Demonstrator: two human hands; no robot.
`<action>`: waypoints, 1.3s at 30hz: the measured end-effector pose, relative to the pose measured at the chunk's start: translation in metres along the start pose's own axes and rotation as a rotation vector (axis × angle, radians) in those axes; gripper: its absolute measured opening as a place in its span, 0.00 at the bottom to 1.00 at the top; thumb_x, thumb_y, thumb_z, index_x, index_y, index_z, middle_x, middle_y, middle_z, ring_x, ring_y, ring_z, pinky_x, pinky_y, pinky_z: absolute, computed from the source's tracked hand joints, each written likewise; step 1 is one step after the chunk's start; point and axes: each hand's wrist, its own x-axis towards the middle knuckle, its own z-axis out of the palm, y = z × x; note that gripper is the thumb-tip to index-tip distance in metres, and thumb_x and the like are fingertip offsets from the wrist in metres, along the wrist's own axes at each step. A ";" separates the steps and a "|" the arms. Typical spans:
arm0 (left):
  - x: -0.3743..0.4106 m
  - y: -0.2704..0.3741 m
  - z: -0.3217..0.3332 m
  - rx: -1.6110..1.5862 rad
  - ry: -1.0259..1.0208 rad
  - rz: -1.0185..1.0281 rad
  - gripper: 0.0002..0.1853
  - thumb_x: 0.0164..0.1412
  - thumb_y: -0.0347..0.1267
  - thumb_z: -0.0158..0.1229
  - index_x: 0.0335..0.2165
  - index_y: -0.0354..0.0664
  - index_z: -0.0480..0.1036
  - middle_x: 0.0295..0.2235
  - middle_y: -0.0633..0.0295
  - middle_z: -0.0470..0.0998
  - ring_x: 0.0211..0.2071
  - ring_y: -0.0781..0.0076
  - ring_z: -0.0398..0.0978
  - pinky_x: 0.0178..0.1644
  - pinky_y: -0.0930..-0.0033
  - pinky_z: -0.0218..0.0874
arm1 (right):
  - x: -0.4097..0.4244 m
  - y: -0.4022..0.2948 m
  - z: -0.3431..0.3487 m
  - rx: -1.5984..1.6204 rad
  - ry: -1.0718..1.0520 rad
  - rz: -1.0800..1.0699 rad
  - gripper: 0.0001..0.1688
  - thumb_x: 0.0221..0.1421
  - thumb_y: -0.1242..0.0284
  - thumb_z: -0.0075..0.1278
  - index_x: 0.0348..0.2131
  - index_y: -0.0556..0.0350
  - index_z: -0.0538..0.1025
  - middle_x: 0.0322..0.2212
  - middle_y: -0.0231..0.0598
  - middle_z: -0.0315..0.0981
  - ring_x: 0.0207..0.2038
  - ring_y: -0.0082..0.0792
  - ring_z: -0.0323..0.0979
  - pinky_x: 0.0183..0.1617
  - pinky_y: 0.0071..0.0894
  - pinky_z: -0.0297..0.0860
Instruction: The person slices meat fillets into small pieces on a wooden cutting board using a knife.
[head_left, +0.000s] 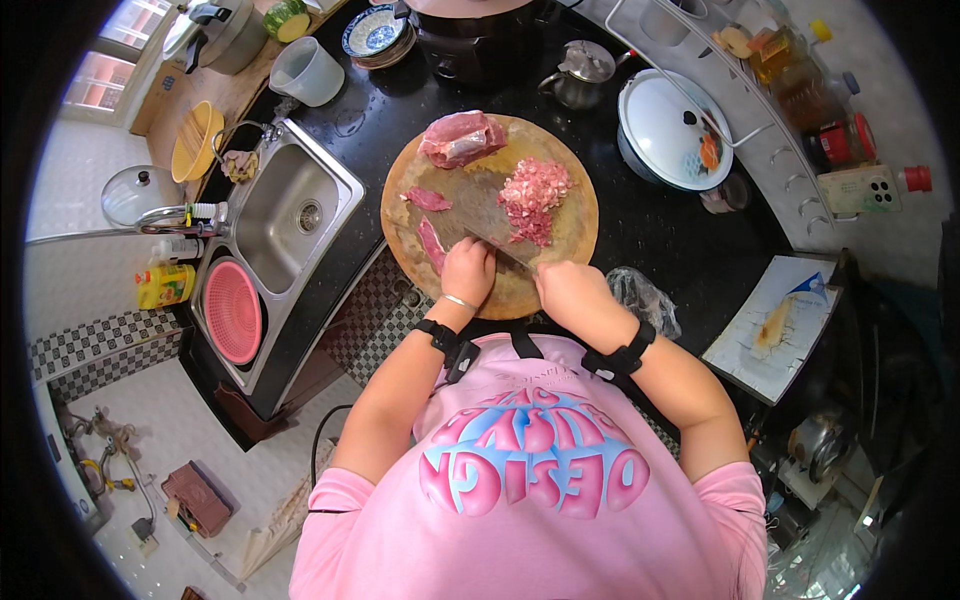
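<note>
A round wooden chopping board (551, 142) lies on the black counter. My right hand (574, 294) grips the handle of a cleaver (480, 217), whose broad blade is over the middle of the board. My left hand (469, 271) is at the near side of the blade with its fingers bent; whatever lies beneath them is hidden. Beside that hand is a strip of raw meat (430, 244), and a smaller piece (427, 199) sits farther up. A large chunk of raw meat (463, 139) rests at the far edge. Diced meat (532, 196) is heaped on the right.
Left of the board is a steel sink (289, 217) with a pink colander (233, 311). A lidded enamel basin (675, 127) and a metal pot (579, 79) stand at the back right. A clear plastic bag (645, 300) lies near my right wrist. A black cooker (472, 49) stands behind.
</note>
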 end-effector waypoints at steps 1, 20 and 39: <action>-0.001 0.000 0.000 -0.008 0.003 0.005 0.06 0.50 0.26 0.59 0.29 0.36 0.77 0.28 0.50 0.74 0.33 0.46 0.73 0.38 0.52 0.67 | -0.004 0.000 0.002 -0.005 -0.013 0.010 0.11 0.55 0.75 0.43 0.27 0.59 0.77 0.22 0.53 0.77 0.28 0.53 0.79 0.31 0.50 0.74; -0.005 -0.008 0.005 -0.012 0.036 0.004 0.04 0.51 0.27 0.60 0.27 0.37 0.75 0.28 0.50 0.75 0.32 0.47 0.74 0.37 0.53 0.66 | -0.009 0.000 0.006 0.013 -0.030 0.071 0.12 0.57 0.73 0.44 0.28 0.58 0.78 0.22 0.53 0.77 0.28 0.53 0.79 0.31 0.50 0.74; 0.013 0.012 -0.009 -0.051 -0.049 -0.124 0.09 0.53 0.32 0.62 0.32 0.38 0.76 0.32 0.50 0.74 0.35 0.46 0.74 0.39 0.53 0.67 | 0.024 0.016 0.014 0.079 0.073 0.149 0.17 0.61 0.65 0.46 0.28 0.58 0.79 0.24 0.54 0.78 0.30 0.56 0.77 0.34 0.53 0.73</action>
